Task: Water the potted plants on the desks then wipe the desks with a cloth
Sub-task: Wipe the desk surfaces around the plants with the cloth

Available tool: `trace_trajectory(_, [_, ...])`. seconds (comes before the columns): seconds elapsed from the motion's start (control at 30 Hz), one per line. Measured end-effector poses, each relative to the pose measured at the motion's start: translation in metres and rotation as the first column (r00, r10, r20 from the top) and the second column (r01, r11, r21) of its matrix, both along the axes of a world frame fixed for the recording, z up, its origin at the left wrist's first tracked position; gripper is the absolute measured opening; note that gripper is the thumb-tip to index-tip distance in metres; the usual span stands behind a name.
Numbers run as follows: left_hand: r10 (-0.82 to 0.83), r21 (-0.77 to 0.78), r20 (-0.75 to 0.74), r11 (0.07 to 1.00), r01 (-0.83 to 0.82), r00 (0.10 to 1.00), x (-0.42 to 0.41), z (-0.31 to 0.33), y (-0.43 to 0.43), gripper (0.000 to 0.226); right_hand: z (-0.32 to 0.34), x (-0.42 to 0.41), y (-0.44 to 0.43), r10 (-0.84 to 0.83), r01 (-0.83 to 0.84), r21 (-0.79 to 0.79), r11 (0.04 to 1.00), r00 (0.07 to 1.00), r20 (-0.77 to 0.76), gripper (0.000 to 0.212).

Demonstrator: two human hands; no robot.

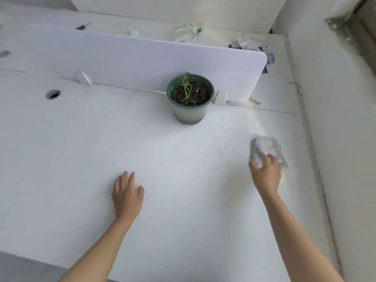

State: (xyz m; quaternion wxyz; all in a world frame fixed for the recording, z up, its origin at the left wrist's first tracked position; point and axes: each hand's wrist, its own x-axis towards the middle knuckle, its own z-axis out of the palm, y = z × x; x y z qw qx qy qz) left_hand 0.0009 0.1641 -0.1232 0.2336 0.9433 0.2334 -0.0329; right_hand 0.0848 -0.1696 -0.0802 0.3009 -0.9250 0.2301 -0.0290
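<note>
The right grip (pixel 266 174), a bare hand, lies on a crumpled white cloth (pixel 264 146) toward the right side of the white table (pixel 183 159). Its fingers reach forward over the near part of the cloth and press it flat against the surface, with the thumb spread out to the left. The grip looks extended, not closed round the fabric, though motion blur softens the fingertips. The far half of the cloth shows beyond the fingers, and one corner sticks out to the right of the hand.

The left grip (pixel 127 195), also a bare hand, rests palm down on the table near the middle. Its fingers are straight and slightly apart, and it holds nothing. It is well apart from the cloth.

The potted plant (pixel 190 98) stands upright at the back of the table, between the two hands in line and well beyond them. It is a green pot of dark soil with a thin, pale green sprout. It sits just in front of a white divider panel (pixel 142 64), near the panel's right end, beside a small white clip (pixel 220 97) that holds the panel. A round cable hole (pixel 53 94) opens at the far left. Behind the panel, another desk carries tubes (pixel 187 30) and crumpled paper (pixel 246 42)
</note>
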Motion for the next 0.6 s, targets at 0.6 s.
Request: trace_trajectory(0.6, [-0.055, 0.301, -0.059, 0.951, 0.07, 0.997, 0.007, -0.025, 0.0, 0.052, -0.052, 0.149, 0.031, 0.241, -0.271, -0.163, 0.949, 0.953, -0.183, 0.053])
